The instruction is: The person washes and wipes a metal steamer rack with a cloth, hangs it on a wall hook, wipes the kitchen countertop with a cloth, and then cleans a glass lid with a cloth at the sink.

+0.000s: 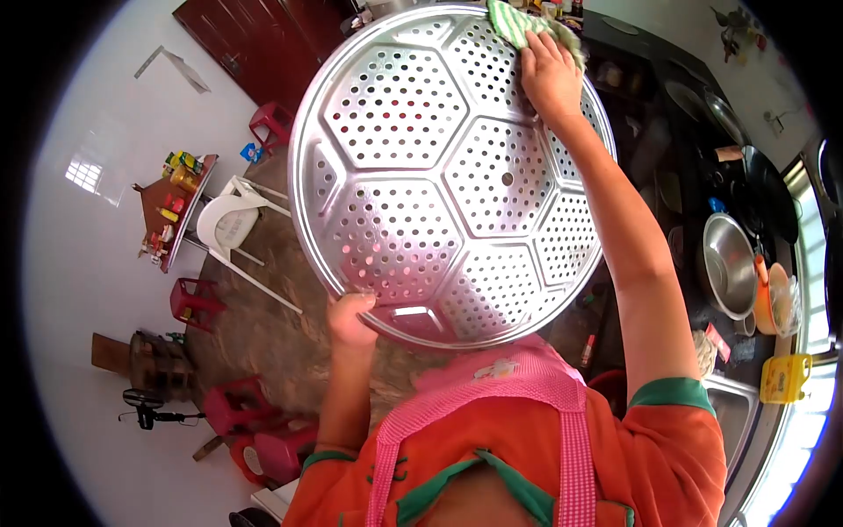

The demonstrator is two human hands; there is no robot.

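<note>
A large round metal steamer tray [435, 174], punched with many small holes and pressed into a pattern of hexagons, is held up in front of my chest. My left hand [353, 321] grips its near left rim, thumb on the upper face and the other fingers hidden beneath. At the far right rim, my right hand [553, 77] presses a green-and-white striped cloth [514, 22] against the tray. The fingers of that hand lie over the cloth, and part of the cloth hangs past the rim.
On the right, a dark counter carries a steel bowl [729, 265], an orange strainer [773, 297] and a yellow jug [784, 379], beside a sink [733, 408]. To the left stand a white chair [230, 220], red stools [195, 303] and a small fan [145, 408].
</note>
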